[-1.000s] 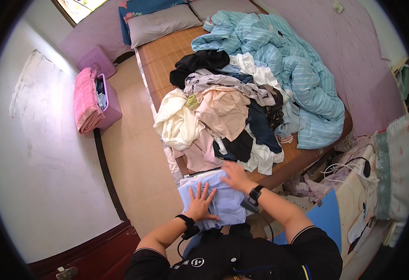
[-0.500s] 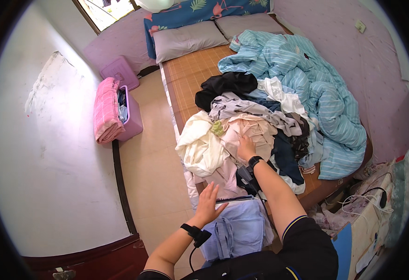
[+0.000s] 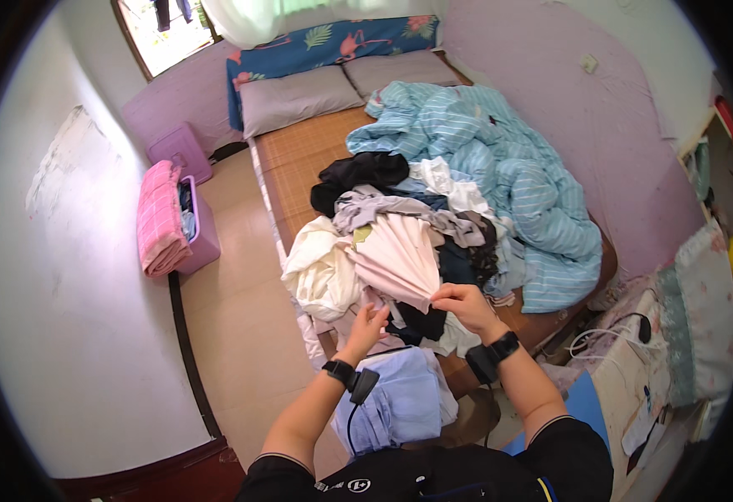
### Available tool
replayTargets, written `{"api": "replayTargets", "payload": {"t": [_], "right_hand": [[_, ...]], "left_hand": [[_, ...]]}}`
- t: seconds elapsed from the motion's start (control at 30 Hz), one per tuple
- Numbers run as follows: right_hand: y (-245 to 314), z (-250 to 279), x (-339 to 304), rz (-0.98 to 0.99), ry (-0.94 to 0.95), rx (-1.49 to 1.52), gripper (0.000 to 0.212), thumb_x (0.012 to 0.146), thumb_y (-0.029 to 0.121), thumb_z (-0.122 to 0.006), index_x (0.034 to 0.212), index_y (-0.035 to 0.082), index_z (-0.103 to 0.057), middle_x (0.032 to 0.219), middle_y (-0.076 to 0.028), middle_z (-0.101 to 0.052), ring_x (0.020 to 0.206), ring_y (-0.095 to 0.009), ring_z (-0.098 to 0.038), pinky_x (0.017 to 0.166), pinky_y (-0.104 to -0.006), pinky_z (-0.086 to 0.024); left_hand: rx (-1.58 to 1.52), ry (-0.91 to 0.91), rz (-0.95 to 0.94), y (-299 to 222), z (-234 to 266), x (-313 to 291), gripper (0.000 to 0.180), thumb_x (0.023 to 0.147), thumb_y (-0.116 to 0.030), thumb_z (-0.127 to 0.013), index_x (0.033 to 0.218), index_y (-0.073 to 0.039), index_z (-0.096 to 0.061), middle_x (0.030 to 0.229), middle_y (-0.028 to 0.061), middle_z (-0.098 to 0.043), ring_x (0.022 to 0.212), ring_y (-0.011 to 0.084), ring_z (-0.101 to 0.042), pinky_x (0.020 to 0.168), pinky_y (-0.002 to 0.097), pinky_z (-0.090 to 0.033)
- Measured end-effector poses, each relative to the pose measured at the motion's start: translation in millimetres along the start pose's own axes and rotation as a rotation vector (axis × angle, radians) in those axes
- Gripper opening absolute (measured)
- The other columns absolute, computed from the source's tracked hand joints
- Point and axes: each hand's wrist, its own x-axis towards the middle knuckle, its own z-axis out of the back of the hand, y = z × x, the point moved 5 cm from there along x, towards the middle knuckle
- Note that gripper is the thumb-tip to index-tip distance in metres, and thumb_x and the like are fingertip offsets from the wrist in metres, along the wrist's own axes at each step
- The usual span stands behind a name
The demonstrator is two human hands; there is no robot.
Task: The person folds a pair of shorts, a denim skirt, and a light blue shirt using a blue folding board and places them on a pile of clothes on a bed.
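A pale pink cloth garment (image 3: pixel 395 255) is stretched from the heap toward me, one corner pulled taut. My right hand (image 3: pixel 464 308) pinches that corner. Left of it, my left hand (image 3: pixel 366 330) hovers by the garment's near edge, fingers slightly curled and apart, holding nothing I can see. Around the garment lie a cream-white cloth (image 3: pixel 320 268), a grey patterned garment (image 3: pixel 375 209), a black garment (image 3: pixel 362 176) and white clothing (image 3: pixel 446 184). Closer to my body, folded light-blue clothes (image 3: pixel 404 389) sit in a stack.
The heap rests on a bed with a brown woven mat (image 3: pixel 295 163). A rumpled blue striped quilt (image 3: pixel 508 159) covers its right side, with grey pillows (image 3: pixel 299 100) at the head. Left stands a purple bin (image 3: pixel 205 230) topped by a pink blanket (image 3: pixel 159 222). White cables (image 3: pixel 592 339) lie at right.
My right hand has gone from resting on the heap to gripping the pink garment's corner, drawn right and nearer. My left hand's fingers have curled. The whole view has shifted.
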Motion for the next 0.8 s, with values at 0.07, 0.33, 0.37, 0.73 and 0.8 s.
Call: {"api": "replayTargets", "payload": {"t": [0.07,0.33,0.37,0.73,0.8], "right_hand": [[43,5,-41,0.044,-0.005,0.109,0.008,0.074,-0.002,-0.059,0.081,-0.004,-0.063,0.08,-0.003,-0.058,0.074,-0.009,-0.054,0.068,-0.0205,-0.042],[148,31,-208,0.209,-0.1,0.165,0.009,0.068,-0.008,-0.06,0.075,-0.005,-0.063,0.081,-0.008,-0.057,0.074,-0.015,-0.053,0.065,-0.0234,-0.04],[156,36,-228,0.263,-0.174,0.178,0.01,0.067,-0.009,-0.058,0.075,-0.005,-0.063,0.082,-0.01,-0.057,0.076,-0.016,-0.054,0.068,-0.0246,-0.042],[159,100,-464,0.132,-0.946,-0.444,0.017,0.075,0.003,-0.059,0.092,-0.002,-0.056,0.085,-0.005,-0.053,0.078,-0.011,-0.05,0.068,-0.0224,-0.04],[168,97,-498,0.146,-1.095,-0.709,0.019,0.077,0.005,-0.059,0.094,-0.001,-0.055,0.092,-0.005,-0.053,0.08,-0.009,-0.05,0.069,-0.0219,-0.041]], "left_hand": [[-0.296,0.114,0.183,8,-18,11,0.09,0.073,-0.051,-0.061,0.134,-0.007,-0.011,0.131,0.0202,-0.022,0.106,0.0361,-0.043,0.077,0.0468,-0.047],[-0.748,0.292,0.108,-3,-101,24,0.042,0.084,-0.035,-0.052,0.115,-0.007,-0.047,0.112,0.0108,-0.053,0.102,0.0244,-0.052,0.086,0.0387,-0.044],[-0.691,0.227,0.079,1,-103,28,0.037,0.084,-0.029,-0.052,0.112,-0.006,-0.048,0.107,0.0095,-0.055,0.098,0.0229,-0.053,0.082,0.0356,-0.045],[0.035,0.388,-0.545,-68,-340,-176,0.019,0.084,-0.012,-0.048,0.093,0.003,-0.056,0.083,0.0056,-0.058,0.073,0.0145,-0.056,0.061,0.0274,-0.044],[0.309,0.597,-0.77,-61,-383,-227,0.018,0.083,-0.011,-0.048,0.091,0.003,-0.056,0.08,0.0066,-0.059,0.073,0.0152,-0.056,0.061,0.0294,-0.044]]}}
